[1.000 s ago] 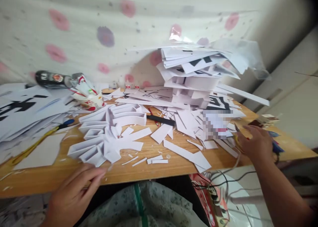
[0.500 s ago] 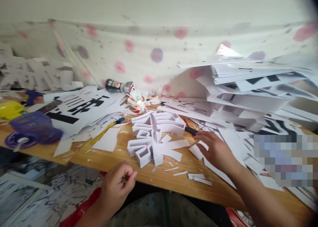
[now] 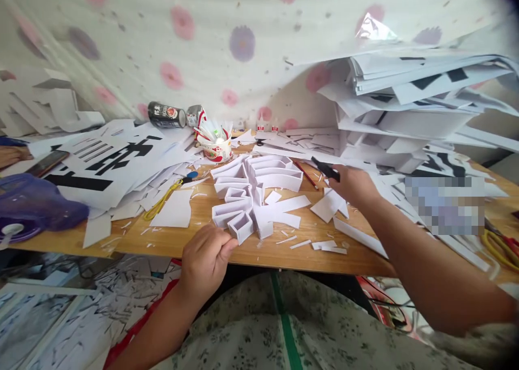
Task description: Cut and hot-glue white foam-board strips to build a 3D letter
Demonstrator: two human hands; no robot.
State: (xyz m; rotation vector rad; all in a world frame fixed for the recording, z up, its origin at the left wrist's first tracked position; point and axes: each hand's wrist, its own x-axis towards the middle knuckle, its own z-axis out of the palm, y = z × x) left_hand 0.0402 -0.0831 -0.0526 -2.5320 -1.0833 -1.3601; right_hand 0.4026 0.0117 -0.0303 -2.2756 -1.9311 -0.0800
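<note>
A white raised character [image 3: 263, 183], built of upright strips on a flat cut-out, lies on the wooden table. Its left part is mostly walled, while its lower right arms are flat. My left hand [image 3: 205, 259] is closed at its lower left corner, thumb against forefinger; whether the fingertips grip the corner or something small is hidden. To the right of the character, my right hand [image 3: 354, 185] is closed around a slim black tool [image 3: 325, 168] that looks like a utility knife, raised a little above the table. A dark red pencil [image 3: 307, 175] lies between the character and that tool.
Yellow-handled scissors [image 3: 164, 198] lie left, near printed sheets [image 3: 93, 159]. Behind are a paper tub [image 3: 217, 149] and a tipped black can [image 3: 166, 115]. Stacked white sheets [image 3: 405, 111] rise at right. Offcuts [image 3: 328, 246] litter the table edge [image 3: 284, 262].
My right hand has lifted the black tool off the table. My left hand has come up to the character's lower left corner. The view has tilted downward.
</note>
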